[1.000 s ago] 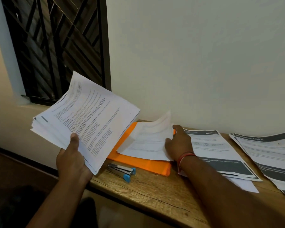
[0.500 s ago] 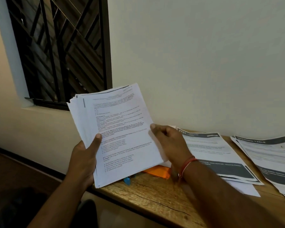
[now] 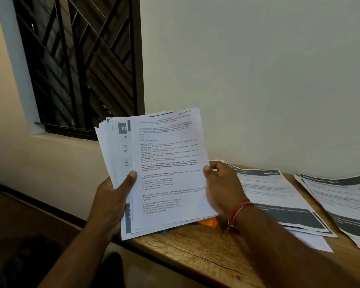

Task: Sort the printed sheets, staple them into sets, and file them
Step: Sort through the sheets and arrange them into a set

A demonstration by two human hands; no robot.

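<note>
a pale plaster wall (image 3: pixel 258 80) backs a light wooden bench (image 3: pixel 195 252), with a dark barred window (image 3: pixel 81 65) to the left. over the bench's near-left end a person holds up one thick stack of white printed sheets (image 3: pixel 166 169). it is fanned at its left edge and i cannot count the pages, and the top page's small print is too fine to read. the left hand (image 3: pixel 110 204) grips the stack's left edge, thumb on the front, its fingers hidden behind the paper. the right hand (image 3: pixel 222 188) pinches the right edge, thumb on the top page, fingers curled behind. a red thread (image 3: pixel 240 208) circles that wrist. under the stack only a sliver of an orange folder (image 3: pixel 208 222) and a blue speck (image 3: pixel 164 232) show. two piles of sheets with dark header bands lie flat on the bench: the nearer pile (image 3: pixel 278 200) beside the right hand, the farther pile (image 3: pixel 345 204) cut off at the right.
</note>
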